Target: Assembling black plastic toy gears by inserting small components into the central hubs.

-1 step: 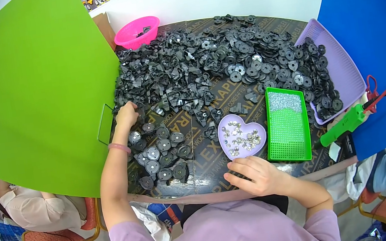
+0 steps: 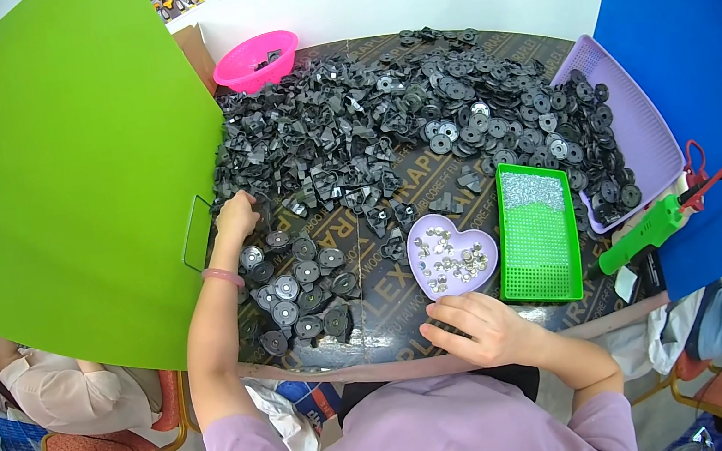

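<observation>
A big heap of black plastic parts (image 2: 383,119) covers the dark table (image 2: 382,306). My left hand (image 2: 236,216) reaches to the heap's left edge, fingers curled down onto a black part there. Just below it lie rows of round black discs with metal centres (image 2: 295,287). My right hand (image 2: 475,330) rests on the table near the front edge, fingers loosely spread with nothing seen in them. It lies just below a purple heart-shaped dish (image 2: 451,254) of small metal pieces.
A green perforated tray (image 2: 535,232) sits right of the dish, with a green hand tool (image 2: 646,229) and a red cable beyond. A purple tray (image 2: 635,124) and pink basket (image 2: 254,59) stand further back. Green and blue panels flank the table. Other people sit at both sides.
</observation>
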`<state>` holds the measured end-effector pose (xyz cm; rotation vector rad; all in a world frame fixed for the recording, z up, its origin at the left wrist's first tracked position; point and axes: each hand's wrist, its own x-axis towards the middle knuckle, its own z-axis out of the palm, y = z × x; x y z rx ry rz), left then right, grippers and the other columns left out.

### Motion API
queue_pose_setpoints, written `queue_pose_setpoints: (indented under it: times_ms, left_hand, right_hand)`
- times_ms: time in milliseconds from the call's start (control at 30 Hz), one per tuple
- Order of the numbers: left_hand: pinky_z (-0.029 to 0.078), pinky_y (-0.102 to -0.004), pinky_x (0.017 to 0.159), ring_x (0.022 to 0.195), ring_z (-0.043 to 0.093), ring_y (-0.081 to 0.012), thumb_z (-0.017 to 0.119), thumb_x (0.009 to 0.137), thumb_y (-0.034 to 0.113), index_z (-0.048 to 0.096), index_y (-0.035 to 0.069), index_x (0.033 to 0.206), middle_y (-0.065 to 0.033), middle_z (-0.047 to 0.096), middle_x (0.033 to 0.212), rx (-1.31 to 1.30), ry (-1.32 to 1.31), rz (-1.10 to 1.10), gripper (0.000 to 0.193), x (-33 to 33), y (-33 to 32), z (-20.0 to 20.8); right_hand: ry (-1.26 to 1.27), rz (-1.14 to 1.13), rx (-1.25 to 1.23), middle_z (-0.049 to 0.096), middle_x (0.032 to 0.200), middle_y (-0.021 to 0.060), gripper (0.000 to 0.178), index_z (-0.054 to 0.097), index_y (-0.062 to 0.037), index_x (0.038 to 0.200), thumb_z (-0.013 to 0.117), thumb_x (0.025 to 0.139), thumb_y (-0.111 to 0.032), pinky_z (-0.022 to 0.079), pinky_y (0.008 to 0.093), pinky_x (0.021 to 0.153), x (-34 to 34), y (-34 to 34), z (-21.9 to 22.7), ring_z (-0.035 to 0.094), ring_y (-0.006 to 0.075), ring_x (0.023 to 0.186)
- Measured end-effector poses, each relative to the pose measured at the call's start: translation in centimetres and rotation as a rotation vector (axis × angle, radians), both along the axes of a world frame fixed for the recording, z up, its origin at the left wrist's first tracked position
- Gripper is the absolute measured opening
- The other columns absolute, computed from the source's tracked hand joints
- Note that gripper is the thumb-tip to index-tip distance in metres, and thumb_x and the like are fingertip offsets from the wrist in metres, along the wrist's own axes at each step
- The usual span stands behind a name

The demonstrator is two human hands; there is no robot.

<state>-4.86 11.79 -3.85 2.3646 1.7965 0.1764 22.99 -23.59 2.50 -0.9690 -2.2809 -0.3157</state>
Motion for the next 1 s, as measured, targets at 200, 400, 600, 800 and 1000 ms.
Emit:
queue_pose_setpoints:
  times_ms: [200, 400, 600, 800, 1000]
  left_hand:
    - [0.048, -0.0444, 0.078, 0.096, 0.058, -0.0376, 0.074, 0.069, 0.023, 0.051, 0.006, 0.101, -0.0185, 0.06, 0.1, 0.14, -0.019, 0.073, 0.043, 3.1, -0.9, 2.0]
    - [0.048, -0.0446, 0.077, 0.093, 0.059, -0.0358, 0.077, 0.067, 0.024, 0.054, 0.005, 0.102, -0.0174, 0.06, 0.099, 0.072, 0.006, 0.041, 0.045, 4.1, 1.0, 0.5]
    - [0.045, -0.042, 0.072, 0.082, 0.057, -0.0353, 0.07, 0.068, 0.007, 0.058, 0.003, 0.086, -0.0169, 0.057, 0.089, 0.45, -0.262, -0.146, 0.022, 4.3, 2.4, 0.3]
    - [0.047, -0.0359, 0.067, 0.083, 0.057, -0.0294, 0.065, 0.08, 0.011, 0.052, 0.001, 0.087, -0.0164, 0.058, 0.097, 0.799, -0.532, -0.187, 0.018, 4.2, 0.0, 5.0]
    - [0.054, -0.0288, 0.066, 0.083, 0.06, -0.0231, 0.05, 0.092, 0.016, 0.048, 0.004, 0.1, -0.0179, 0.055, 0.111, -0.359, -1.841, -0.232, 0.014, 6.4, -13.1, 9.7]
  right_hand:
    - [0.002, -0.075, -0.009, 0.056, 0.097, 0.013, 0.031, 0.06, -0.0012, 0.097, 0.06, 0.066, -0.007, 0.048, 0.0323, 0.066, 0.9, -0.2, -0.2, 0.058, 0.0245, 0.085]
    - [0.029, -0.435, -0.156, 0.056, 0.084, 0.008, 0.021, 0.06, -0.004, 0.092, 0.061, 0.07, -0.004, 0.043, 0.0346, 0.068, 3.9, 1.3, -1.6, 0.055, 0.0239, 0.076]
    - [0.093, -0.52, -0.239, 0.055, 0.08, 0.0081, 0.016, 0.06, -0.0058, 0.089, 0.062, 0.073, -0.004, 0.044, 0.0353, 0.07, 6.5, 2.7, -1.8, 0.055, 0.0254, 0.076]
    - [-0.132, -0.387, -0.347, 0.057, 0.081, 0.0068, 0.017, 0.061, -0.0043, 0.085, 0.053, 0.071, -0.005, 0.041, 0.0338, 0.077, 5.8, 6.6, -3.6, 0.054, 0.0214, 0.088]
    - [-0.327, -0.37, -0.283, 0.055, 0.078, 0.0045, 0.008, 0.061, -0.0066, 0.073, 0.054, 0.071, -0.01, 0.038, 0.03, 0.072, 5.6, 8.8, -6.2, 0.053, 0.0185, 0.081]
